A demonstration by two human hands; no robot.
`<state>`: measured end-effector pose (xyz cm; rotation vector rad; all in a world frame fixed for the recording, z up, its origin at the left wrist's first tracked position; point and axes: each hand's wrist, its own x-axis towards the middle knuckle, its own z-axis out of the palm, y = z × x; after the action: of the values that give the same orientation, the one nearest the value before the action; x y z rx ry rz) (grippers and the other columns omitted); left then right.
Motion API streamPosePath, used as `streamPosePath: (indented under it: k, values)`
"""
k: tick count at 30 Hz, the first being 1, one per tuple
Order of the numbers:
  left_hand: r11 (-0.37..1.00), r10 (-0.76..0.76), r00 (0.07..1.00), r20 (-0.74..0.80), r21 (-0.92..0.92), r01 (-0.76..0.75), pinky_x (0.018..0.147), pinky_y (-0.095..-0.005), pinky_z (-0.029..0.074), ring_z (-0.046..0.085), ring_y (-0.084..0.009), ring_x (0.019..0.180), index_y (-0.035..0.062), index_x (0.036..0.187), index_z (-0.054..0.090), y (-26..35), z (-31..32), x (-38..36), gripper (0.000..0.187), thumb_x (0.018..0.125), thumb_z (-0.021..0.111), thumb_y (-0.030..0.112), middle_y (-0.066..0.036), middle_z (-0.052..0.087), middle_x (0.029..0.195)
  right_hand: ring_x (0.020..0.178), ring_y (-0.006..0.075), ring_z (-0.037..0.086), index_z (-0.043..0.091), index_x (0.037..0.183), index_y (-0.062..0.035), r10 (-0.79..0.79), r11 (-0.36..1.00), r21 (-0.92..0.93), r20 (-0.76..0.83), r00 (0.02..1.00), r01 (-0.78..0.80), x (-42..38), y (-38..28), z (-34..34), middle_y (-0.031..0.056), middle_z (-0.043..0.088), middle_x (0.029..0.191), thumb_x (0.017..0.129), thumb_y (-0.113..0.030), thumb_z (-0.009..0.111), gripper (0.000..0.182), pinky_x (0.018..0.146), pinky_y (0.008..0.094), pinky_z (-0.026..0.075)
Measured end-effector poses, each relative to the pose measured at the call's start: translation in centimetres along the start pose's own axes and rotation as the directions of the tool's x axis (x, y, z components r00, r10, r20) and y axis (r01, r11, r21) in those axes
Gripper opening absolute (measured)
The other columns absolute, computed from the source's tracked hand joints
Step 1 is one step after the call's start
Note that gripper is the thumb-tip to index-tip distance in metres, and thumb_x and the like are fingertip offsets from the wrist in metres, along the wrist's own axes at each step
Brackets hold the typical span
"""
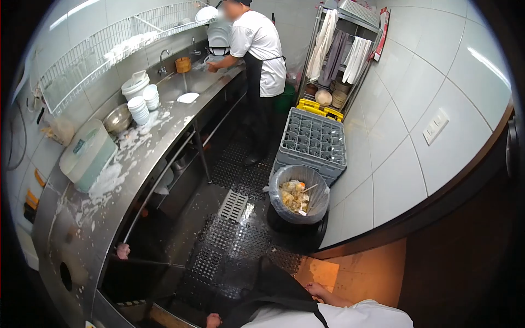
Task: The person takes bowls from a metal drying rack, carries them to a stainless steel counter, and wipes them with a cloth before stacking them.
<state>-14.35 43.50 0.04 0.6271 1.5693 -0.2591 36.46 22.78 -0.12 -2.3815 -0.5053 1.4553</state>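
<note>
My left hand (214, 320) shows only in part at the bottom edge, beside my black apron (257, 298). Its fingers are too cut off to read. To the right of the apron, my right hand (315, 290) hangs low with its fingers curled in, and nothing shows in them. Both hands are away from the steel counter (145, 164) and from the lined waste bin (298, 194), which holds food scraps and stands ahead of my right hand.
A co-worker (260, 54) stands at the sink (199, 85), arms over it. Foamy counter space holds a pale tub (87, 156), a metal bowl (117, 119) and stacked white bowls (138, 111). Grey glass racks (313, 139) stand behind the bin. Wet black mats (224, 246) cover the floor.
</note>
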Motion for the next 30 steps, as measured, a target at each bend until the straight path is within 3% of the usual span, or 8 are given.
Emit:
streamPosePath:
  k: [5,8,9,12,17,21,24,30]
  values:
    - [0.996,0.085,0.989,-0.122,-0.005,-0.087,0.049,-0.0355,0.048,0.059,-0.0163,0.062,0.01,0.11,0.066,4.3,0.7,0.1,0.018,0.101,0.056,0.023,-0.004,0.065,0.083,0.08,0.0197,0.065,0.07,0.109,-0.0021,0.013,0.997,0.08,0.034,0.999,-0.015,7.4,0.4,-0.1,0.0102,0.071,0.096,0.086,-0.008,0.064,0.024,0.07,0.0359,0.055]
    - [0.991,0.126,0.979,-0.162,-0.013,-0.13,0.05,-0.0348,0.048,0.059,-0.0158,0.062,0.0107,0.111,0.066,8.2,1.0,-0.2,0.019,0.101,0.056,0.023,-0.003,0.065,0.084,0.074,0.0195,0.064,0.068,0.109,-0.0041,-0.133,0.985,-0.106,0.008,0.991,0.133,9.4,-5.3,-2.5,0.0068,0.068,0.088,0.087,-0.004,0.061,0.023,0.066,0.0343,0.054]
    - [0.989,0.142,0.974,-0.174,-0.017,-0.147,0.051,-0.0345,0.048,0.058,-0.0156,0.062,0.0109,0.112,0.066,9.6,1.0,-0.2,0.019,0.101,0.056,0.023,-0.003,0.064,0.084,0.072,0.0191,0.064,0.067,0.108,-0.004,-0.022,0.998,0.064,0.038,0.999,0.02,9.6,-8.4,-3.3,0.0058,0.067,0.085,0.089,0.0,0.054,0.023,0.065,0.033,0.054]
    - [0.976,0.206,0.957,-0.203,-0.022,-0.215,0.052,-0.0338,0.047,0.058,-0.015,0.063,0.0117,0.114,0.065,14.7,1.4,-0.1,0.019,0.102,0.055,0.023,-0.003,0.064,0.085,0.074,0.0176,0.064,0.067,0.11,-0.0036,-0.163,0.979,0.127,0.028,0.986,0.159,15.5,-11.7,-3.6,0.0059,0.067,0.085,0.09,0.001,0.05,0.027,0.065,0.0329,0.054]
    - [0.931,0.275,0.922,-0.272,-0.165,-0.326,0.05,-0.0337,0.049,0.059,-0.015,0.061,0.0119,0.116,0.063,23.2,1.2,1.4,0.019,0.103,0.054,0.022,-0.003,0.065,0.087,0.078,0.0155,0.064,0.064,0.118,-0.0026,-0.136,0.952,0.284,0.045,0.99,0.118,16.7,-22.3,-8.4,0.0066,0.068,0.093,0.087,0.006,0.045,0.038,0.069,0.0301,0.053]
    - [0.936,0.311,0.915,-0.258,-0.086,-0.342,0.063,-0.0299,0.049,0.059,-0.0112,0.073,0.0096,0.121,0.061,29.6,1.3,-0.5,0.023,0.104,0.054,0.023,0.0,0.064,0.088,0.079,0.0159,0.065,0.065,0.118,-0.0016,-0.074,0.917,0.395,0.028,0.997,0.057,16.9,-24.2,-10.5,0.0073,0.069,0.096,0.084,0.008,0.043,0.041,0.072,0.03,0.054]
    - [0.876,0.462,0.846,-0.265,0.286,-0.388,0.067,-0.0303,0.049,0.058,-0.0103,0.078,0.0065,0.112,0.065,31.8,1.2,-1.4,0.02,0.103,0.055,0.021,0.0,0.064,0.086,0.078,0.0158,0.064,0.065,0.117,-0.0009,0.004,0.894,0.448,0.018,1.0,-0.012,16.5,-22.9,-11.1,0.0075,0.068,0.093,0.087,0.008,0.042,0.038,0.071,0.0294,0.053]
    - [0.891,0.375,0.9,-0.223,0.356,-0.282,0.072,-0.0312,0.051,0.061,-0.0156,0.077,0.0076,0.096,0.07,32.9,-2.5,1.3,0.009,0.096,0.063,0.013,-0.004,0.067,0.088,0.072,0.0163,0.06,0.064,0.107,-0.0028,0.236,0.848,0.49,-0.009,0.972,-0.201,14.3,-17.8,-8.6,0.0066,0.063,0.085,0.093,0.007,0.041,0.029,0.067,0.0313,0.052]
